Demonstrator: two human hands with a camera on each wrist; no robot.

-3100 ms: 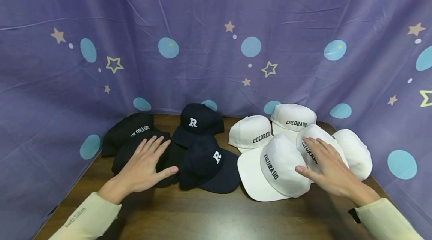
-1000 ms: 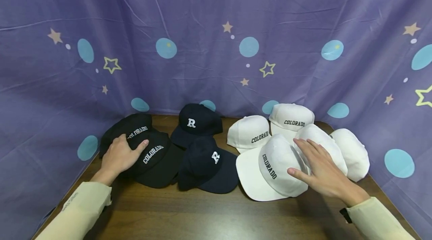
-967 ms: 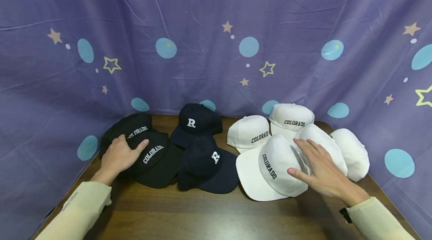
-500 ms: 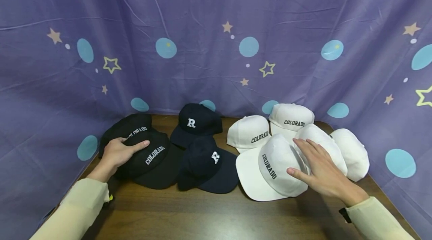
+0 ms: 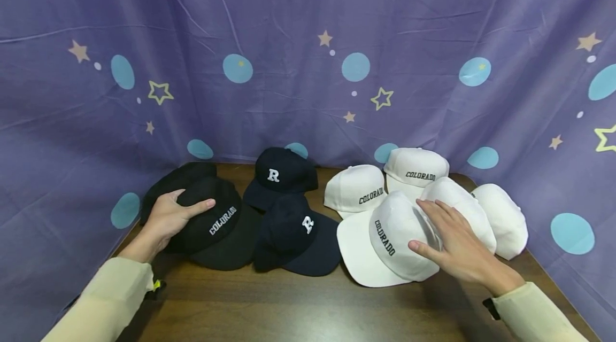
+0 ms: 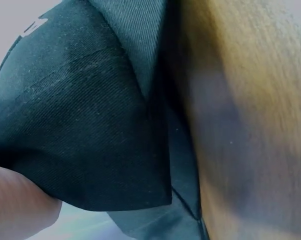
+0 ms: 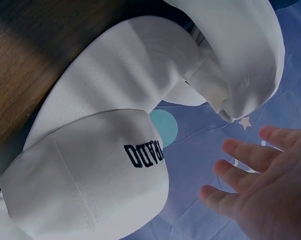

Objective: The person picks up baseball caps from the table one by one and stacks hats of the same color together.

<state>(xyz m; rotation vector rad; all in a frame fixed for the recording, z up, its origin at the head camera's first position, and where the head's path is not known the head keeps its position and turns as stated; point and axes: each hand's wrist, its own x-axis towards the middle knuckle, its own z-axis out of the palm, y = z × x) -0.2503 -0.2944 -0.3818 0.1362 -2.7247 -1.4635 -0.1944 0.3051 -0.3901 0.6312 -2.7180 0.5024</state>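
My left hand (image 5: 166, 219) grips the crown of the front black baseball cap (image 5: 218, 216), thumb on the near side of its top. White COLORADO lettering shows on that cap. In the left wrist view, part of a finger (image 6: 20, 202) presses against the dark cloth of the cap (image 6: 85, 130). My right hand (image 5: 459, 243) hovers with extended fingers over the white caps, nearest the front white cap (image 5: 404, 240). The right wrist view shows these fingers apart from the white cap (image 7: 90, 175), holding nothing.
Behind the gripped cap lies another black cap (image 5: 168, 184). Two navy caps with a white R, one at the back (image 5: 286, 173) and one in front (image 5: 295, 235), stand mid-table. Several white caps crowd the right side of the wooden table (image 5: 269, 304). A purple curtain (image 5: 298, 21) hangs behind.
My left hand has moved left from above the black caps and taken hold of the front one. Its crown has risen slightly, covering the rear cap's lettering. My right hand has barely moved.
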